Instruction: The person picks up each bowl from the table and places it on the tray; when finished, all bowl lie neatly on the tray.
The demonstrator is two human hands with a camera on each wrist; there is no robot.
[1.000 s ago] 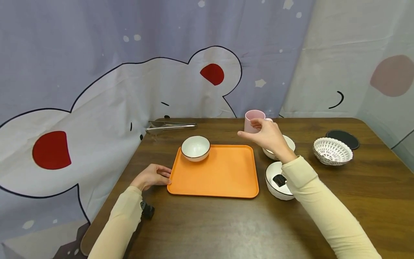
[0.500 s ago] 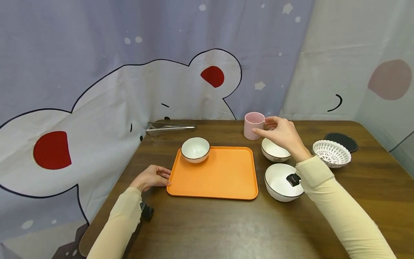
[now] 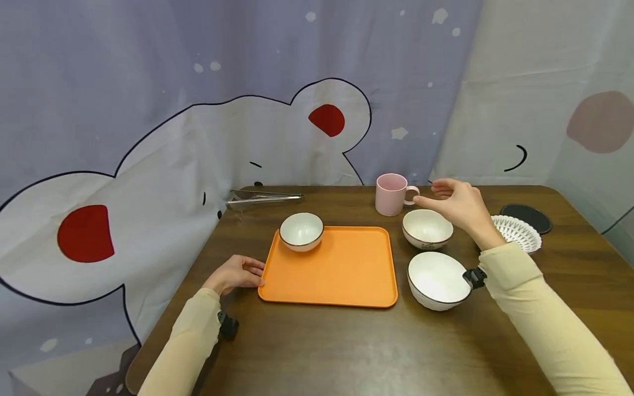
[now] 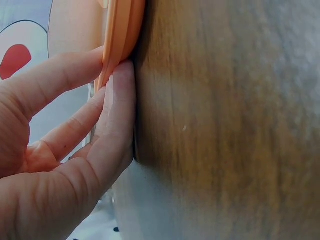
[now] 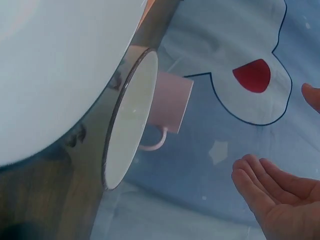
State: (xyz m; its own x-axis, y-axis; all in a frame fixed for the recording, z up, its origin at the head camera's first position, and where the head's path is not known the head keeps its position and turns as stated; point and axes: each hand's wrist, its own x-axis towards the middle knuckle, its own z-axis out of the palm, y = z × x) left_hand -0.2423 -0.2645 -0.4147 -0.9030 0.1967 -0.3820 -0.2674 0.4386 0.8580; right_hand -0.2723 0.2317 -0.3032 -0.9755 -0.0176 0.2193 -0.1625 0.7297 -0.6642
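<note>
An orange tray (image 3: 337,275) lies on the table with a white bowl (image 3: 301,232) on its back left corner. At the tray's left edge, the left hand (image 3: 236,274) pinches the rim; in the left wrist view its thumb and fingers meet the orange edge (image 4: 125,30). The right hand (image 3: 458,206) hovers above and right of a second white bowl (image 3: 427,228), thumb and fingers apart, holding nothing. A pink mug (image 3: 390,195) stands upright just left of that hand, its handle to the right. In the right wrist view the mug (image 5: 170,102) and the hand (image 5: 282,197) are apart.
A larger white bowl (image 3: 438,279) stands right of the tray, near the right wrist's camera. Farther right are a white woven basket (image 3: 520,234), partly behind the right arm, and a black disc (image 3: 527,217). Metal tongs (image 3: 264,198) lie at the back left.
My right hand has moved right, from in front of the mug to past its handle. The mug stands slightly nearer, its handle now showing. My left hand has stayed at the tray.
</note>
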